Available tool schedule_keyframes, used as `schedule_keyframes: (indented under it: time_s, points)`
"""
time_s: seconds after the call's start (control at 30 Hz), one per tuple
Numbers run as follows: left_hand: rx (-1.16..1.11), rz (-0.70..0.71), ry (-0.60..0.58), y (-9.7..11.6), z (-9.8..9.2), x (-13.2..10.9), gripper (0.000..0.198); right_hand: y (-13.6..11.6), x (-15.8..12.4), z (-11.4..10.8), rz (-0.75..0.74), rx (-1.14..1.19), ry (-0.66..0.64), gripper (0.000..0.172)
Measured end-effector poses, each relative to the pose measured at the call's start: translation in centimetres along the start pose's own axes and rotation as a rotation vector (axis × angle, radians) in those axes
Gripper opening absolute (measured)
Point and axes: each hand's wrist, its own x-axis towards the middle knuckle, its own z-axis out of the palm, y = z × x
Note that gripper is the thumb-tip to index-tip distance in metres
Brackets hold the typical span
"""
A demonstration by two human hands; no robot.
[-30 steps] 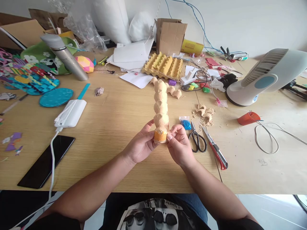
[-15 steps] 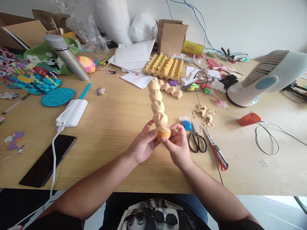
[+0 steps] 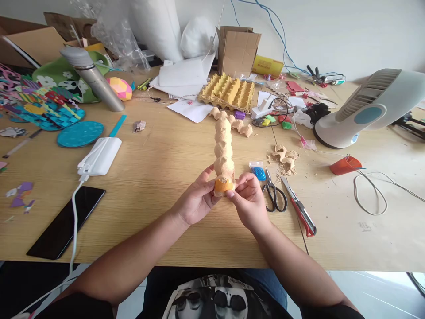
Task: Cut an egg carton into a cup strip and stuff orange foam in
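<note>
I hold a long strip of tan egg-carton cups [image 3: 223, 144] upright over the wooden table [image 3: 159, 177]. Its near end is covered with orange clay [image 3: 222, 185]. My left hand [image 3: 195, 201] pinches that end from the left, and my right hand [image 3: 249, 204] pinches it from the right, fingers pressed on the orange clay. A second carton strip [image 3: 237, 124] lies on the table behind it.
Black scissors [image 3: 272, 195] and a red utility knife [image 3: 300, 212] lie right of my hands, beside a blue packet [image 3: 257, 170] and carton scraps [image 3: 283, 157]. Farther right are an orange cup [image 3: 344, 165] and white fan [image 3: 368, 108]. Left are a power bank [image 3: 99, 156] and phone [image 3: 64, 223]. A yellow egg tray [image 3: 227, 91] sits behind.
The carton strip's far end swung left and then back to the right while both hands kept pinching the orange end. My fingers shifted slightly on the clay.
</note>
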Motion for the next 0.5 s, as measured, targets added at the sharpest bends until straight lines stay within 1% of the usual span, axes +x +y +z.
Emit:
schedule_keyframes:
  time_s: [0.23, 0.33, 0.5]
  points:
    - [-0.007, -0.011, -0.021, 0.25, 0.00, -0.08, 0.070, 0.16, 0.13, -0.39, 0.028, 0.086, -0.072, 0.035]
    - [-0.007, -0.022, -0.032, 0.30, -0.11, -0.14, 0.070, 0.12, 0.14, -0.41, 0.055, 0.088, -0.085, 0.036]
    - [0.000, -0.021, -0.060, 0.24, -0.38, -0.15, 0.065, 0.28, 0.18, -0.40, 0.065, 0.099, -0.070, 0.038]
